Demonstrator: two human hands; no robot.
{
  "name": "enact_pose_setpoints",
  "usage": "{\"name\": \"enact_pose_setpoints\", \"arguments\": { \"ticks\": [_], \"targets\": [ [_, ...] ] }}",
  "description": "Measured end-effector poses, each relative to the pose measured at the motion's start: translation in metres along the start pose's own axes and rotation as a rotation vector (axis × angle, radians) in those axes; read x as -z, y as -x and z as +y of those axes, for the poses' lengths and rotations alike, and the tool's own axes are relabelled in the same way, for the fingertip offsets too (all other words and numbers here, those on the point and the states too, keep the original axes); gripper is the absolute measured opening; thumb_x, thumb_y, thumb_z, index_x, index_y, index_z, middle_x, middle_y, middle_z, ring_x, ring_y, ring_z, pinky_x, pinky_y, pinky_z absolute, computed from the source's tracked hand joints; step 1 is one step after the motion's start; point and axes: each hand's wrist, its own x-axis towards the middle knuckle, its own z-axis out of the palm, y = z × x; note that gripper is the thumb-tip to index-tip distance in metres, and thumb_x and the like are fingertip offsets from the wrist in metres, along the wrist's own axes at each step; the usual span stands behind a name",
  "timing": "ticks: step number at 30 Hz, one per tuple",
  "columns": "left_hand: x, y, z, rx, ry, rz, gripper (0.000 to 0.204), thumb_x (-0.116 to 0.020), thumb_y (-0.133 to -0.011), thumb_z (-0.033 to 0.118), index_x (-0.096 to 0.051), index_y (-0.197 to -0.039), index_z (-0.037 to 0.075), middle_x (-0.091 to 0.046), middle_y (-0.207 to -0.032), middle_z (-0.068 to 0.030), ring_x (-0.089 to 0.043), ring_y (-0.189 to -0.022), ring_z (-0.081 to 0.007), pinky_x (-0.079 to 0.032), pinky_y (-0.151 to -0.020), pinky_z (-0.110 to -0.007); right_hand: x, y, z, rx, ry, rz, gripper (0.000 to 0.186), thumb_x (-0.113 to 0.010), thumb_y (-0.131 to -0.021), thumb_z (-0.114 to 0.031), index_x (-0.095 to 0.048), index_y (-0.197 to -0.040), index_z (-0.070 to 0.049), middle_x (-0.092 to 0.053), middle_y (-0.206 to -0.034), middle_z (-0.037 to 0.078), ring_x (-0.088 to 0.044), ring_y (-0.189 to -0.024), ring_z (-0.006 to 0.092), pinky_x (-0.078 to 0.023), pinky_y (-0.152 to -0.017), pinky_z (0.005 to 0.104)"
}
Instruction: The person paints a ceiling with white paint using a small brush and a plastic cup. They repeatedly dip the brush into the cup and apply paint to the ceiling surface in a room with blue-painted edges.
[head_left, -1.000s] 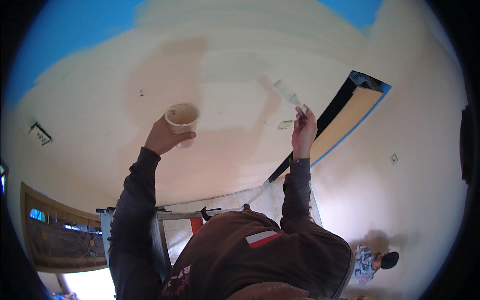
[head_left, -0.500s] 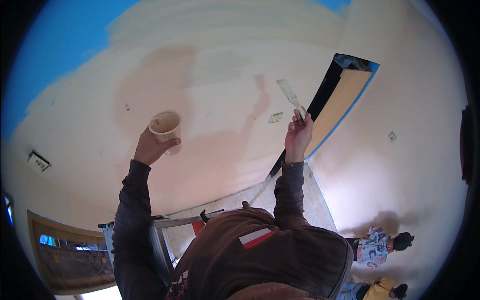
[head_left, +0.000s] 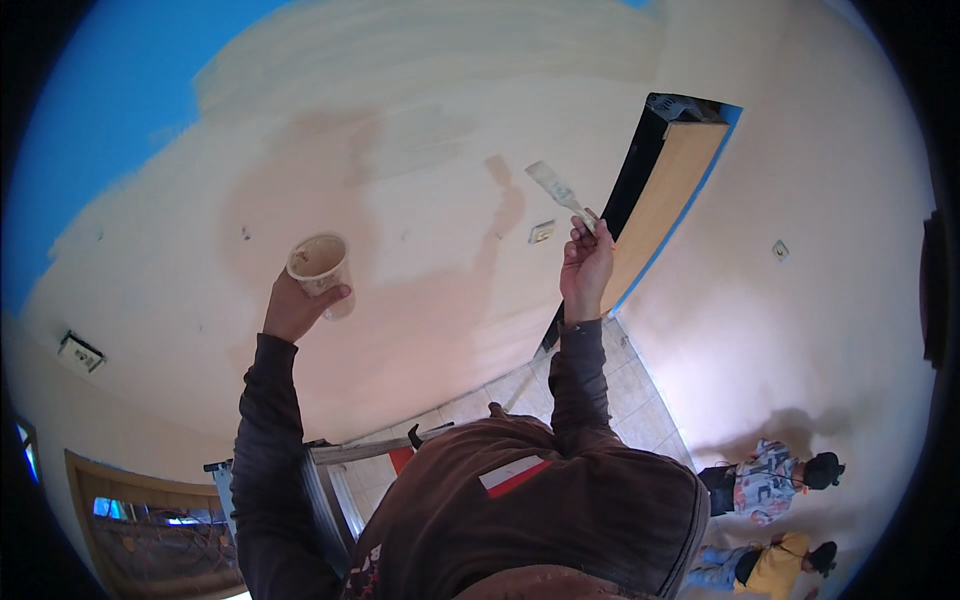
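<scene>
My left hand (head_left: 293, 307) is wrapped round a round plastic tub (head_left: 319, 258), raised in front of the wall, its inside smeared with beige residue. In my right hand (head_left: 586, 270) is the handle of a putty knife (head_left: 553, 187). Its whitish, smeared blade points up and to the left, apart from the wall as far as I can tell. Ahead spreads the wall (head_left: 420, 330), coated in cream and beige, with bright blue paint (head_left: 110, 150) at the upper left. My shadow falls across it.
A long black and wooden casing (head_left: 668, 185), edged in blue, stands right of my right hand. Outlet boxes (head_left: 541, 232) (head_left: 80, 352) sit in the wall. Below left are a ladder (head_left: 325, 500) and a wooden-framed window (head_left: 150, 530). Two people (head_left: 770, 482) (head_left: 775, 565) stand at the lower right.
Both hands sit slightly further left in the picture, the tub and putty knife with them. The view has shifted a little, and the grips stay the same.
</scene>
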Motion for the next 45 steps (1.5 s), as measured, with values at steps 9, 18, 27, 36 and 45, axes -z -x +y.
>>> {"name": "enact_pose_setpoints", "arguments": {
  "ticks": [9,18,27,36,45],
  "targets": [
    [0.000,-0.001,-0.006,-0.033,-0.022,0.020,0.067,-0.087,-0.076,0.026,-0.057,-0.129,-0.001,-0.068,-0.120,-0.0124,-0.066,-0.111,-0.0235,-0.054,-0.094,-0.038,0.000,-0.001,0.002,-0.007,0.009,0.007,0.033,-0.053,-0.103,-0.025,-0.062,-0.121,0.001,-0.072,-0.094,0.009,-0.060,-0.075,0.0063,-0.043,-0.057,0.0182],
    [0.000,0.000,-0.005,-0.003,-0.060,0.036,0.064,-0.085,-0.076,0.022,-0.057,-0.129,-0.001,-0.068,-0.120,-0.0132,-0.066,-0.111,-0.0240,-0.053,-0.095,-0.038,0.003,-0.002,0.005,-0.013,0.058,0.030,0.031,-0.053,-0.104,-0.025,-0.064,-0.119,0.000,-0.072,-0.092,0.009,-0.060,-0.074,0.0056,-0.041,-0.055,0.0174],
    [-0.001,-0.002,-0.015,-0.024,-0.025,0.048,0.065,-0.086,-0.074,0.021,-0.057,-0.128,-0.001,-0.068,-0.119,-0.0136,-0.067,-0.109,-0.0245,-0.055,-0.093,-0.038,-0.014,-0.122,-0.062,0.463,0.523,-0.013,0.030,-0.058,-0.102,-0.026,-0.069,-0.112,0.000,-0.070,-0.089,0.004,-0.054,-0.072,0.0038,-0.042,-0.062,0.0193],
    [0.003,0.002,-0.015,0.006,-0.017,0.029,0.061,-0.087,-0.073,0.017,-0.058,-0.123,-0.002,-0.069,-0.115,-0.0142,-0.068,-0.105,-0.0238,-0.056,-0.091,-0.037,-0.092,-0.339,-0.164,1.134,1.144,0.153,0.029,-0.065,-0.095,-0.026,-0.073,-0.112,-0.004,-0.075,-0.094,0.014,-0.073,-0.088,0.0247,-0.054,-0.078,0.0339],
    [-0.001,0.003,-0.015,0.064,0.043,0.059,0.058,-0.089,-0.071,0.010,-0.059,-0.119,-0.002,-0.070,-0.112,-0.0134,-0.069,-0.104,-0.0233,-0.056,-0.091,-0.037,-0.112,-0.435,-0.185,1.250,1.183,0.160,0.030,-0.065,-0.092,-0.031,-0.075,-0.109,-0.008,-0.075,-0.093,0.015,-0.072,-0.090,0.0316,-0.055,-0.080,0.0386]
  ]
}}
